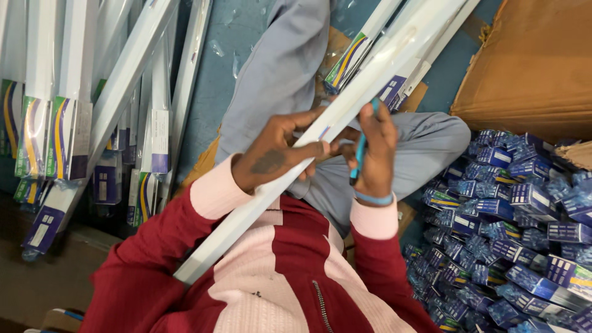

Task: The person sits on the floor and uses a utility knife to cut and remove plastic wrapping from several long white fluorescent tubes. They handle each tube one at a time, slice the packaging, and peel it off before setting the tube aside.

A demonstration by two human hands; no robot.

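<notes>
A long white tube light fitting [370, 83] in clear plastic wrap lies slantwise across my lap, from lower left to upper right. My left hand [280, 151] grips it around the middle, fingers curled over its top edge. My right hand [373, 151] sits just right of the fitting and holds a teal pen [359, 157] with its tip against the wrap. I sit cross-legged in grey trousers and a red and pink jacket.
Several wrapped white fittings [74, 92] with coloured end labels lean in a stack at the left. More lie at the top [364, 43]. A heap of small blue boxes [518, 228] fills the right. A brown cardboard box [530, 61] stands at the upper right.
</notes>
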